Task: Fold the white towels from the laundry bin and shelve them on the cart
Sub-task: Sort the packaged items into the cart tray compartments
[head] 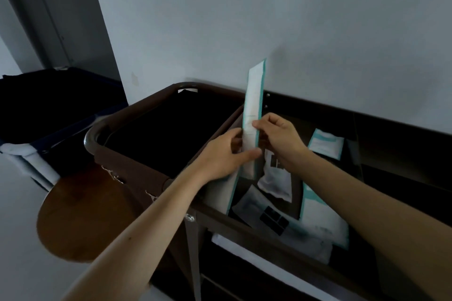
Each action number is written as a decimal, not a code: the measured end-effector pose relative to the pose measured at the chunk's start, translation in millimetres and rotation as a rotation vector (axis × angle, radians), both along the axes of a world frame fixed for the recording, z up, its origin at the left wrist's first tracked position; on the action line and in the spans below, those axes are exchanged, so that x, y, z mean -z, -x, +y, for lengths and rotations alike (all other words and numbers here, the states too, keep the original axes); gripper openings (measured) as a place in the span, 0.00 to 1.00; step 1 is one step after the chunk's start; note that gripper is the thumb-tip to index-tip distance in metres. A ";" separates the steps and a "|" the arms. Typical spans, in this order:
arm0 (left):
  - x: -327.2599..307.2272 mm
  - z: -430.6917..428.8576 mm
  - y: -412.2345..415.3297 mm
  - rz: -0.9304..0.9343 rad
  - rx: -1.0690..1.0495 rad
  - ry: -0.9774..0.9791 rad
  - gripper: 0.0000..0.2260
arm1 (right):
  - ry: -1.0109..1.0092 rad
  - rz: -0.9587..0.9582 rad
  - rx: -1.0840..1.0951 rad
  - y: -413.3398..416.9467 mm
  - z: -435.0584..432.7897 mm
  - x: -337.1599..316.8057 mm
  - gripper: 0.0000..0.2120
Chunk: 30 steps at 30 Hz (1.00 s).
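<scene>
A tall packet [254, 105], white with teal edges, stands upright. To its right lies a small teal-edged packet [326, 143]; below and right, a larger teal-edged packet [322, 222]. Just beneath it sits a white pouch [276, 183] with dark print, and lower still a clear wrapper [271, 217] with black squares. Well to its lower left is a round wooden tabletop [83, 215]. A grey wall [269, 19] rises behind it.

Plain pale grey painted wall [269, 19] fills the upper view, with one small pale scuff [134, 78] low at its left edge. Left of the wall, a dark grey door panel [49, 12] stands in shadow. Below the wall, a round brown wooden tabletop [83, 215] stands over pale smooth floor [22, 252]. Lighting is dim.
</scene>
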State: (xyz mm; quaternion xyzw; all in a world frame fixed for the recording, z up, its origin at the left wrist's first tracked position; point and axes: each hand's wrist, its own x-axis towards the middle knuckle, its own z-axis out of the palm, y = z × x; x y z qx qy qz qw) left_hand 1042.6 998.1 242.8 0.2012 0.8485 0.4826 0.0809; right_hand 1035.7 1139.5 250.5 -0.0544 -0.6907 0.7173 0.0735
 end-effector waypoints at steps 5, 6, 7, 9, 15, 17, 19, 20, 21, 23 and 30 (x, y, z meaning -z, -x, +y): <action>-2.8 8.7 7.2 -0.225 0.012 -0.227 0.19 | 0.085 -0.082 0.066 -1.4 20.2 -2.9 0.13; -3.3 13.7 7.8 -0.248 0.002 -0.246 0.17 | 0.084 -0.093 0.079 -3.0 23.8 -1.5 0.12; -4.0 19.0 8.6 -0.267 -0.007 -0.268 0.14 | 0.087 -0.098 0.092 -5.0 28.1 -0.7 0.12; -5.3 31.1 10.4 -0.295 -0.016 -0.325 0.06 | 0.117 -0.096 0.114 -10.1 38.1 -1.7 0.12; -9.1 84.3 8.6 -0.235 0.054 -0.300 0.07 | 0.067 -0.095 0.127 -40.0 86.8 -6.9 0.10; -14.5 110.5 4.6 -0.214 0.094 -0.293 0.08 | -0.007 -0.093 0.168 -56.7 113.3 -9.3 0.09; -19.4 138.3 -2.4 -0.228 0.126 -0.317 0.08 | -0.067 -0.097 0.240 -75.2 141.8 -11.5 0.09; -22.4 152.5 -6.8 -0.220 0.134 -0.326 0.08 | -0.074 -0.101 0.277 -85.3 155.9 -12.4 0.10; -25.9 166.1 -10.9 -0.199 0.139 -0.333 0.09 | -0.054 -0.103 0.307 -95.4 170.1 -12.9 0.10; -32.6 190.6 -15.8 -0.145 0.164 -0.349 0.10 | 0.043 -0.097 0.336 -114.7 194.7 -15.7 0.10; -48.6 273.6 -55.8 -0.076 0.353 -0.242 0.07 | 0.106 0.059 0.421 -157.9 252.4 -30.5 0.07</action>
